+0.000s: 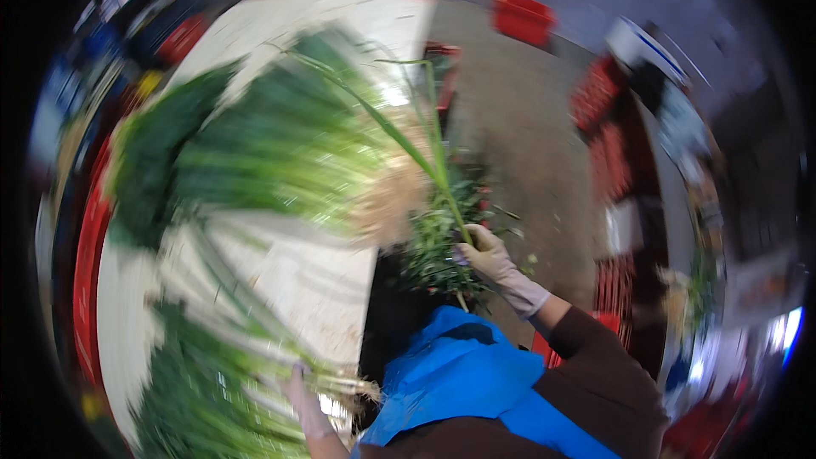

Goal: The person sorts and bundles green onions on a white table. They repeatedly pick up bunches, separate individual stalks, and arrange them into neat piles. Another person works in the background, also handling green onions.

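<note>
My right hand [491,258], in a pale glove, grips a single long green scallion stalk [417,156] whose bent leaves rise over the table's edge. Down at the lower left, my gloved left hand [306,398] is closed around loose scallions [268,325] with pale, rooted ends pointing right. Beneath and beside it lies a pile of scallions [210,389]. Farther up the white table [331,268], a large blurred heap of scallions [274,146] has its tan roots [392,185] along the right edge. How many stalks the left hand holds is hidden.
Leafy trimmings [440,248] fill the space below the table's right edge. A red crate [523,16] stands on the concrete floor [510,108]. More red crates [605,140] line the right side. A blue apron [465,370] covers my front.
</note>
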